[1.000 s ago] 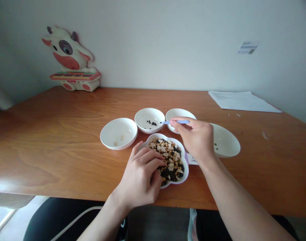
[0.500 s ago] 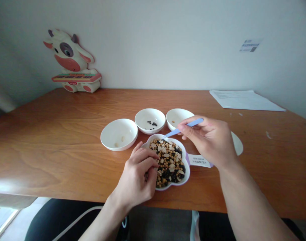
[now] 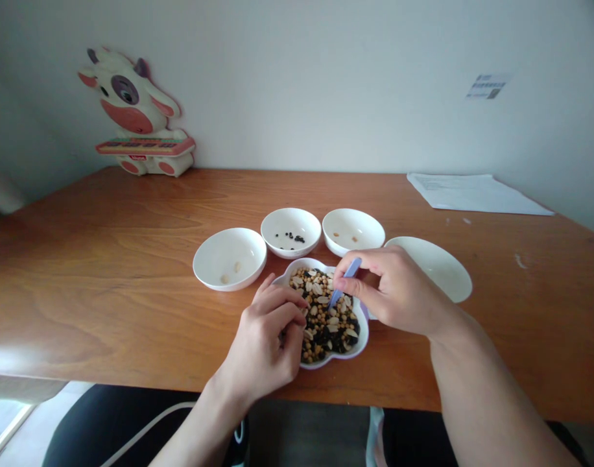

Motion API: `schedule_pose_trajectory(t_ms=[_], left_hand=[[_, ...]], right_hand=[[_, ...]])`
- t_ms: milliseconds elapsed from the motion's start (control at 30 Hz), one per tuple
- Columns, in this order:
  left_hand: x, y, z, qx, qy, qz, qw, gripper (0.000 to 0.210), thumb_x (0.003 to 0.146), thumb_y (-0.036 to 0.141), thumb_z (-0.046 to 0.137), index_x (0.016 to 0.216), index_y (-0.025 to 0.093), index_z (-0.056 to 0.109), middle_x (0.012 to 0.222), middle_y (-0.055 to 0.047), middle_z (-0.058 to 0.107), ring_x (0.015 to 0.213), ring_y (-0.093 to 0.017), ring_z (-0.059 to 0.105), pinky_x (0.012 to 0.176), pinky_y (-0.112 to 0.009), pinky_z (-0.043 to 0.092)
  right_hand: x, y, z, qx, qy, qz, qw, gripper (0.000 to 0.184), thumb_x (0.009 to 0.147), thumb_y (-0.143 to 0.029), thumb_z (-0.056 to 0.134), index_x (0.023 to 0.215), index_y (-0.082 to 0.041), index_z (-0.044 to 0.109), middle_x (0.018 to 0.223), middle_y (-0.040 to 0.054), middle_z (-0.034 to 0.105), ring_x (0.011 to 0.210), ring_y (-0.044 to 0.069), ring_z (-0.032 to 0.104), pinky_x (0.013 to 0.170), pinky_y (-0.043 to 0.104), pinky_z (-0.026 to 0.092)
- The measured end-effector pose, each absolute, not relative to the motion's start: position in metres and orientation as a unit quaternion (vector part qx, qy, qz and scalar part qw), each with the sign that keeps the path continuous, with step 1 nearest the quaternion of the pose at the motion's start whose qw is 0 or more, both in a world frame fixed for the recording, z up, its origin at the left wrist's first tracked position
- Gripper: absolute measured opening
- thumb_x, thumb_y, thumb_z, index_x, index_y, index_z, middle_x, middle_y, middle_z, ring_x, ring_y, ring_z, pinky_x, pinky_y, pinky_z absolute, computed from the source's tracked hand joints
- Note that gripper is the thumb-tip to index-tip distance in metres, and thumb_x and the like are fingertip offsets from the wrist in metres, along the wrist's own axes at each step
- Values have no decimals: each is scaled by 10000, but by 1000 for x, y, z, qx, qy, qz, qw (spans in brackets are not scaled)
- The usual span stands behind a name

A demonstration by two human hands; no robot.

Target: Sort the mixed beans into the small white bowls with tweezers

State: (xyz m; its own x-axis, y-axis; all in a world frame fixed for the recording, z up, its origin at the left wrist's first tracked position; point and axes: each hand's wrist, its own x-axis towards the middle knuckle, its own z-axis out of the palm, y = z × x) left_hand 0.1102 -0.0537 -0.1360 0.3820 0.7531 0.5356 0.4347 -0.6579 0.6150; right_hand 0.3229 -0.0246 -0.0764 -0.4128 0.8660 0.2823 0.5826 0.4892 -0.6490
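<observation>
Across the table (image 3: 122, 305), I see from the left a white bowl (image 3: 214, 256) with two pale pieces (image 3: 237, 266), my left hand (image 3: 268, 344) curled at the flower-shaped dish (image 3: 363, 327) of mixed beans (image 3: 321, 321), whether gripping I cannot tell, then lavender tweezers (image 3: 349, 275) pinched in my right hand (image 3: 399, 285), tips at the mix.

Dish handle (image 3: 373, 317) mostly hidden behind right hand (image 3: 397, 290), wall label (image 3: 488, 85) seemingly too blurred to read

Lt-purple tweezers (image 3: 344, 283) tilted, tip down at blk/tan/pale bean mix (image 3: 332, 329); wht petal-edged dish (image 3: 364, 337) w/ mix, flat on bench (image 3: 131, 311)
</observation>
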Motion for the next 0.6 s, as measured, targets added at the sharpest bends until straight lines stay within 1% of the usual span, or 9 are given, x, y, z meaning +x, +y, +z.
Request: schedule_pose_trajectory(t_ms=[67, 200, 367, 600], left_hand=[[111, -53, -136, 809, 367, 418, 189, 229, 780, 33, 464, 715, 181, 626, 901, -29, 675, 859, -160, 653, 1143, -536, 318], [111, -52, -136, 809, 368, 420, 185, 236, 775, 33, 462, 719, 189, 631, 901, -29, 685, 862, -170, 656, 1136, -550, 326], [111, -53, -135, 809, 369, 420, 182, 231, 772, 37, 466, 719, 192, 629, 906, -27, 691, 869, -173, 659, 1135, -548, 329], [111, -54, -135, 809, 369, 419, 184, 233, 770, 33, 460, 718, 189, 625, 900, -24, 681, 859, -165, 658, 1145, -535, 323]], right_hand=[[323, -25, -77, -446, -806, 234, 310, 132, 866, -209, 621, 753, -169, 676, 675, -5, 689, 563, 99, 576, 528, 219, 401], [321, -26, -77, -433, -812, 241, 309, 123, 857, -177, 626, 741, -171, 667, 710, -3, 710, 619, 109, 616, 585, 218, 437], [319, -26, -78, -432, -815, 240, 304, 128, 863, -193, 629, 743, -172, 666, 714, -6, 710, 591, 99, 599, 565, 213, 431], [317, -25, -77, -426, -818, 231, 310, 120, 847, -138, 624, 739, -171, 665, 714, -13, 706, 608, 96, 596, 591, 210, 436]])
